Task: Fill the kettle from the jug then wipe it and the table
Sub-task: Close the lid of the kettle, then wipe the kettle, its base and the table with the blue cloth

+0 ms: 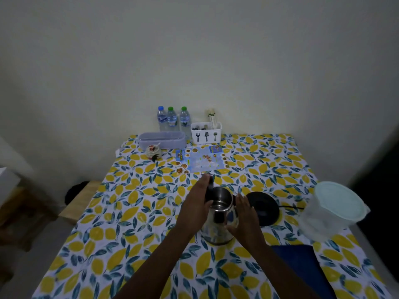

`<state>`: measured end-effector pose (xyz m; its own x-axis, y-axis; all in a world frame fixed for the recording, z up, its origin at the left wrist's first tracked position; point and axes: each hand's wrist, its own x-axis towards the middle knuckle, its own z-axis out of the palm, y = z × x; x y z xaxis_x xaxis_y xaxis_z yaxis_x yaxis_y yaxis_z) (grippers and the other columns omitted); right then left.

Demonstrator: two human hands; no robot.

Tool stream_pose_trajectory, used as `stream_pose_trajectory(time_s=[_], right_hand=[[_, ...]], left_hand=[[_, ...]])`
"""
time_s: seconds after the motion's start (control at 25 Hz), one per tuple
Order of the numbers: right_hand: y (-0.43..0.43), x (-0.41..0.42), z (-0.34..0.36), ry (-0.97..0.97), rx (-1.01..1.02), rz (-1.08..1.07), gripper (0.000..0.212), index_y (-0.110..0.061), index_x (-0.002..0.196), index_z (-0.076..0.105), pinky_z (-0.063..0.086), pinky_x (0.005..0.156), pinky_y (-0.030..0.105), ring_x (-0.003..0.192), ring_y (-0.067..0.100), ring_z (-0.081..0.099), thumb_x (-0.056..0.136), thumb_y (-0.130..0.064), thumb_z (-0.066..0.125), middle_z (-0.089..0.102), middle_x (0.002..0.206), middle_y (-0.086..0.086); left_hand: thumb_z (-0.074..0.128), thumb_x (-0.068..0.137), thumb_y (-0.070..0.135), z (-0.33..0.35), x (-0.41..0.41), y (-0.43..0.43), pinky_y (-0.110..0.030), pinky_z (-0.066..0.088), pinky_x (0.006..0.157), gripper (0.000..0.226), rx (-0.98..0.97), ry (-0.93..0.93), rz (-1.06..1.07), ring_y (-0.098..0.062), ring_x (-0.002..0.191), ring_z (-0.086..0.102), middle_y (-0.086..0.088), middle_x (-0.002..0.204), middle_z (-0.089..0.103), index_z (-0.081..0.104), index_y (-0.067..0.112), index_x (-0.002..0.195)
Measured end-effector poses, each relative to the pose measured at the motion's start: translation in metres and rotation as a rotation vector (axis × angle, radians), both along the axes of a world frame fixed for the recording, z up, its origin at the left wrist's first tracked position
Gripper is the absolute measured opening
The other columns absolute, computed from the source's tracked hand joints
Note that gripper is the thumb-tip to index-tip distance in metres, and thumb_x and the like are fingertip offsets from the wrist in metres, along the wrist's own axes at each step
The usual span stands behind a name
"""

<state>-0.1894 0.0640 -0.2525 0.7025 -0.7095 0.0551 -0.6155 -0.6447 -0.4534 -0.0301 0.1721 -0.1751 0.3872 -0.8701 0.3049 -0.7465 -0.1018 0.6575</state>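
Both bare arms reach out over the middle of the table. The left hand (pixel 197 203) curls its fingers around something dark. The right hand (pixel 246 216) is flat, fingers straight and together, pressed against something shiny.

We see a glossy, mirror-bright steel kettle (pixel 220 219) beside its matt black plastic base (pixel 264 207); a smooth lemon-print cloth (pixel 133 214) covers the tabletop, and the jug (pixel 333 212) is cloudy, translucent plastic.
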Motion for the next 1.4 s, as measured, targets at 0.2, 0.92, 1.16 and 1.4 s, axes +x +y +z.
stream_pose_trajectory(time_s=[0.2, 0.92, 1.16, 1.4], right_hand=[[0.001, -0.002, 0.004, -0.06, 0.061, 0.004, 0.098, -0.017, 0.151, -0.001, 0.012, 0.121, 0.043, 0.148, 0.015, -0.003, 0.084, -0.041, 0.067, -0.01, 0.155, -0.009], [0.006, -0.128, -0.052, 0.113, 0.047, -0.105, 0.072, -0.028, 0.149, 0.022, 0.02, 0.116, 0.055, 0.15, 0.028, 0.005, 0.089, -0.053, 0.052, 0.006, 0.16, -0.003], [0.01, -0.212, -0.107, 0.452, 0.187, -0.278, 0.076, -0.045, 0.147, 0.002, 0.005, 0.116, 0.061, 0.149, 0.032, -0.009, 0.081, -0.079, 0.016, -0.01, 0.162, -0.001], [0.005, -0.218, -0.109, 0.439, 0.116, -0.3, 0.06, -0.041, 0.144, 0.033, 0.037, 0.099, 0.064, 0.138, 0.041, 0.033, 0.088, -0.054, 0.052, 0.033, 0.156, 0.01]], left_hand=[[0.043, 0.101, 0.022, -0.022, -0.015, -0.024, -0.046, 0.012, 0.123, 0.051, 0.371, -0.379, -0.167, -0.025, 0.151, -0.002, 0.002, 0.163, 0.009, 0.026, 0.024, 0.149], [0.047, 0.093, 0.001, -0.087, -0.111, -0.006, -0.05, 0.036, 0.113, 0.036, 0.203, -0.341, -0.288, -0.033, 0.133, 0.047, -0.014, 0.136, 0.058, 0.058, 0.006, 0.127], [0.039, 0.101, 0.014, -0.125, -0.156, -0.006, -0.041, 0.02, 0.122, 0.041, 0.467, -0.196, -0.447, -0.027, 0.146, 0.025, -0.012, 0.151, 0.039, 0.042, 0.007, 0.141], [0.042, 0.1, 0.017, -0.138, -0.181, -0.013, -0.035, 0.018, 0.121, 0.042, 0.579, -0.149, -0.469, -0.024, 0.143, 0.027, -0.009, 0.151, 0.039, 0.041, 0.008, 0.141]])
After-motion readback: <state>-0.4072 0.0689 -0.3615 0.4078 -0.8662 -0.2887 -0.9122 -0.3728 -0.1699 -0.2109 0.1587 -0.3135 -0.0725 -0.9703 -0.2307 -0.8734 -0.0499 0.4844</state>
